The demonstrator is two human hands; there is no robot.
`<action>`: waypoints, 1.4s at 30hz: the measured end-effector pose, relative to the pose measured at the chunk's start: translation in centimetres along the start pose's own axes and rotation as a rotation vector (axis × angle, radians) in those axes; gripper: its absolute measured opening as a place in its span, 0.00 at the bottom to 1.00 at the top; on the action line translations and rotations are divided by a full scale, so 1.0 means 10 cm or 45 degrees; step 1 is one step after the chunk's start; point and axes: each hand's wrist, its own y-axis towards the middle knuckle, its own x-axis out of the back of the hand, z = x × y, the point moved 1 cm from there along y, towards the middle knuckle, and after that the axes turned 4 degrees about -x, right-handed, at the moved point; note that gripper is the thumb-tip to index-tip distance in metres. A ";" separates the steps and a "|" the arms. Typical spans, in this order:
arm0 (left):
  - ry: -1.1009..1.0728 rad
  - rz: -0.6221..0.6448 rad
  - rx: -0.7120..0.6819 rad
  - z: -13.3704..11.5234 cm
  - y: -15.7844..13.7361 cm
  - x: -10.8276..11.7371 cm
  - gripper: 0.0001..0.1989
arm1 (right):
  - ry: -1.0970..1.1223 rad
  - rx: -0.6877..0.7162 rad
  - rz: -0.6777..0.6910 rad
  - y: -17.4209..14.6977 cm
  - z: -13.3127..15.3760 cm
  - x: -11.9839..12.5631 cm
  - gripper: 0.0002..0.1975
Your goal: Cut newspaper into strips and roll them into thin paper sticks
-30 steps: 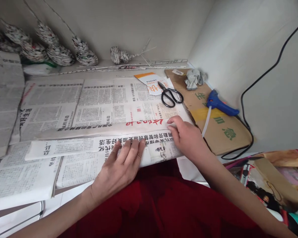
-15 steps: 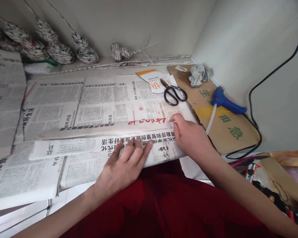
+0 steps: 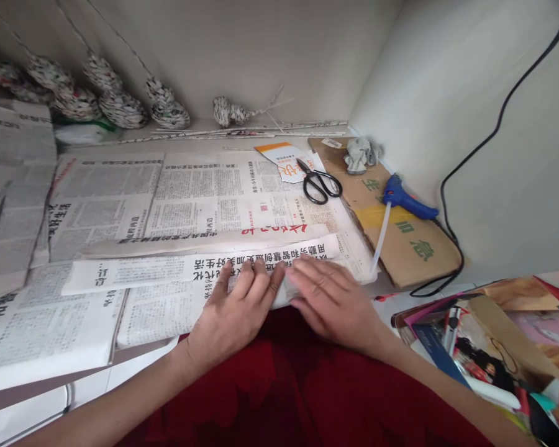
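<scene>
My left hand point(image 3: 237, 301) presses its fingertips on a folded newspaper strip point(image 3: 140, 272) near the table's front edge, fingers stretched and slightly spread. Close beside it, my right hand point(image 3: 328, 298) rests flat on the right part of the same strip, its fingers extended and side by side. Whether anything thin lies under the palms is hidden. A second newspaper strip point(image 3: 205, 239) with red handwriting lies just behind the first one. Both strips rest on newspaper sheets point(image 3: 200, 198) that cover the table.
Black-handled scissors point(image 3: 323, 186) lie on an orange-white card point(image 3: 279, 155). A blue glue gun point(image 3: 410, 200) and a grey crumpled cloth point(image 3: 361, 154) rest on cardboard point(image 3: 400, 248). Woven paper gourds point(image 3: 168, 105) and thin paper sticks point(image 3: 261, 131) line the wall. A cluttered box point(image 3: 484, 347) stands right.
My right hand has moved from the right end of the rear strip, where its fingers were curled, to lie flat beside my left hand. My left hand stays on the front strip.
</scene>
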 end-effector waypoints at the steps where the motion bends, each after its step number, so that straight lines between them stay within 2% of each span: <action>1: -0.013 -0.002 0.006 0.00 0.00 0.00 0.24 | -0.015 0.044 0.051 -0.02 0.06 -0.05 0.21; 7: -0.027 -0.015 0.021 -0.02 -0.01 -0.01 0.19 | -0.120 0.047 0.154 -0.04 0.20 -0.24 0.25; 16: 0.017 -0.007 0.012 -0.03 0.00 -0.02 0.21 | -0.201 -0.017 0.284 -0.05 0.21 -0.23 0.27; 21: 0.004 0.021 0.024 -0.02 -0.01 -0.01 0.24 | -0.247 -0.049 0.298 -0.06 0.20 -0.23 0.27; 25: -0.045 0.034 0.045 -0.02 -0.02 0.00 0.27 | -0.265 -0.107 0.330 -0.12 0.13 -0.19 0.27; 34: -0.083 0.102 0.076 -0.05 -0.05 0.00 0.29 | -0.417 -0.393 0.337 -0.32 -0.12 0.00 0.31; 38: -0.091 0.083 0.080 -0.04 -0.07 0.02 0.28 | -0.493 -0.451 0.328 -0.30 -0.11 0.08 0.33; 42: -0.098 0.063 0.076 -0.04 -0.09 0.03 0.27 | -0.462 -0.496 0.318 -0.20 0.03 0.12 0.36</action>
